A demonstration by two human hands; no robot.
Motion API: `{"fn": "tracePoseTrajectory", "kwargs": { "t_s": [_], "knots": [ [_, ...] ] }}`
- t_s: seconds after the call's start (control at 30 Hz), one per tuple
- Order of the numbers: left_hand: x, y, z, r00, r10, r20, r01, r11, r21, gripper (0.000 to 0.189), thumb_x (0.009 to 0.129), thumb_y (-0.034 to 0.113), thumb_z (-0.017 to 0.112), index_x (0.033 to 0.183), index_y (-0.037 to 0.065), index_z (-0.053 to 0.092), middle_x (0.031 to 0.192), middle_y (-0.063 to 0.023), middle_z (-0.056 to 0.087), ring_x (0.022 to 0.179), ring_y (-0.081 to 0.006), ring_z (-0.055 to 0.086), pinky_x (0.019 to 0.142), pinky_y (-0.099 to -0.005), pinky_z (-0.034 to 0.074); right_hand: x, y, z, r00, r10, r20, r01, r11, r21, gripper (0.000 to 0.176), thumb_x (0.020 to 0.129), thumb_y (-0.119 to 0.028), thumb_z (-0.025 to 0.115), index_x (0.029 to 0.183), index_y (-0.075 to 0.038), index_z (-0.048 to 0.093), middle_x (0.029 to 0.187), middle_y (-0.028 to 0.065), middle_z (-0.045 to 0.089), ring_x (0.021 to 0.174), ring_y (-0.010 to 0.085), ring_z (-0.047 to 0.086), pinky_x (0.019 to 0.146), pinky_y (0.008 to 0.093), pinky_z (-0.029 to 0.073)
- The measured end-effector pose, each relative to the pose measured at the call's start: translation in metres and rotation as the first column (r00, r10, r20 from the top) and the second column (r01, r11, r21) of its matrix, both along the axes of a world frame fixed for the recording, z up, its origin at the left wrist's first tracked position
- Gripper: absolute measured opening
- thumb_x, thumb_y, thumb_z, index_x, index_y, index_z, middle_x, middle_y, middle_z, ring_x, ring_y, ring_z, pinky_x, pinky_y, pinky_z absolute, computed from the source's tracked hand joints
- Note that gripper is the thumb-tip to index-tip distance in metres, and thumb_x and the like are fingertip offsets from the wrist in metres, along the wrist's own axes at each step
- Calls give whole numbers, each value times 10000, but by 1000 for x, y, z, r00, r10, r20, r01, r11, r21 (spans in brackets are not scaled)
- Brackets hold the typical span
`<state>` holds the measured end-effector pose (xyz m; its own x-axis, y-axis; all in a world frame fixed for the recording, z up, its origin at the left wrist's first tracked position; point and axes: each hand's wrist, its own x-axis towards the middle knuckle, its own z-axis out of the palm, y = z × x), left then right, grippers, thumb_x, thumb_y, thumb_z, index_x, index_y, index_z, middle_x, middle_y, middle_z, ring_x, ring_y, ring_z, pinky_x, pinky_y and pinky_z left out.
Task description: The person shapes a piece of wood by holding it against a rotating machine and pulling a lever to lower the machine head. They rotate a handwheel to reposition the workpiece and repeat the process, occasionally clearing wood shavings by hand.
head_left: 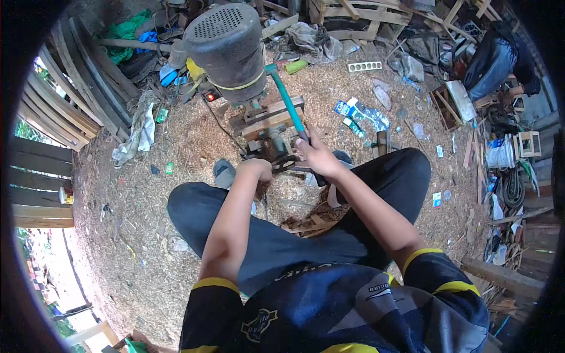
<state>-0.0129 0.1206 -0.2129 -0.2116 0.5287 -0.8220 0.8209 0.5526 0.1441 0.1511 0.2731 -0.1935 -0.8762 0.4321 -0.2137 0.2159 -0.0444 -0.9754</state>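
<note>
A machine with a large grey motor housing [226, 53] stands on the ground in front of me. Its green lever [286, 105] slants down toward me and ends in a black grip. My right hand [319, 157] is closed around the lower part of that lever. Beneath the motor, a wooden piece [273, 122] lies across the machine's vise. On the near side is a dark handwheel [285, 163]. My left hand [257, 169] is curled just left of the wheel; its fingertips are mostly hidden, and what they grip cannot be made out.
Wood shavings cover the ground [135, 235]. Curved boards [88, 76] lean at the left. A power strip [365, 67] and blue-white packaging [362, 113] lie beyond the machine. At the right, another person [494, 65] bends near a wooden box [453, 106] and a white bucket [499, 152].
</note>
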Motion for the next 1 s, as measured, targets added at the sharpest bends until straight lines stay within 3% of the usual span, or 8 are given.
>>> {"fn": "tracePoseTrajectory", "kwargs": {
  "t_s": [0.2, 0.37, 0.47, 0.53, 0.57, 0.7, 0.87, 1.0],
  "knots": [
    [0, 5, 4, 1000, -8, -5, 8, 1000, -2, 458, 824, 347, 711, 1166, 44, 746, 1240, -183, 709, 1113, -348, 700, 926, -429, 562, -2, 11, 157, 967, 83, -240, -141, 962, -234, 782, 974, -67, 547, 1645, -221, 177, 1675, 182, 234, 1528, 284, 283, 1181, 456, 352],
    [0, -9, 1, 998, 26, -65, -14, 985, 171, 443, 846, 386, 714, 1131, 49, 756, 1203, -179, 723, 1097, -364, 698, 908, -434, 564, -69, 39, 190, 712, 151, -686, -220, 975, -15, 484, 1067, -443, 383, 1259, -79, 637, 1442, 162, 576, 1518, 286, 304, 1251, 442, 132],
    [-5, 4, -12, 998, -46, -40, 46, 999, 0, 368, 775, 190, 645, 1092, 47, 765, 1147, -201, 732, 1041, -372, 708, 840, -457, 569, -104, 29, 231, 829, -48, -558, -31, 991, -131, 691, 1087, -576, 287, 1518, -50, 403, 1578, 130, 426, 1523, 241, 279, 1254, 434, 121],
    [-2, 6, -5, 998, 2, -57, -3, 1000, -9, 382, 727, 125, 597, 1054, 32, 771, 1104, -211, 735, 1001, -374, 715, 802, -466, 566, -136, 42, 248, 838, -43, -544, 132, 983, 126, 748, 1084, -590, 295, 1587, -36, 289, 1660, 114, 290, 1536, 233, 248, 1247, 432, 126],
    [2, 4, 9, 998, -13, -55, 13, 1000, -7, 352, 734, 131, 604, 1023, 24, 774, 1068, -212, 737, 968, -377, 718, 789, -462, 563, -151, 51, 255, 865, -23, -501, 143, 969, 202, 717, 1091, -575, 262, 1607, -80, 215, 1613, 214, 360, 1498, 360, 334, 1209, 451, 253],
    [1, 1, 4, 998, 10, -68, -8, 1000, 21, 346, 735, 125, 618, 1026, 14, 769, 1043, -217, 741, 958, -381, 725, 784, -463, 569, -176, 60, 264, 842, -17, -539, 162, 961, 223, 640, 1103, -510, 328, 1602, -113, 266, 1564, 209, 430, 1463, 347, 393, 1173, 432, 316],
    [4, -10, 13, 999, 3, -44, 1, 996, 91, 332, 740, 94, 633, 1030, 18, 774, 1028, -221, 745, 975, -381, 730, 792, -470, 576, -143, 59, 184, 858, -92, -505, 176, 977, 121, 559, 1069, -416, 515, 1508, -75, 456, 1473, 150, 536, 1376, 249, 474, 1146, 346, 342],
    [3, -18, 0, 999, 32, -42, -25, 987, 157, 310, 747, 71, 639, 1018, -4, 770, 1037, -232, 744, 985, -379, 731, 795, -464, 580, -105, 78, -68, 967, -240, -91, 255, 855, 451, 395, 1032, -290, 546, 1276, 6, 638, 1166, 188, 710, 1094, 274, 662, 966, 403, 494]
  ]
}}
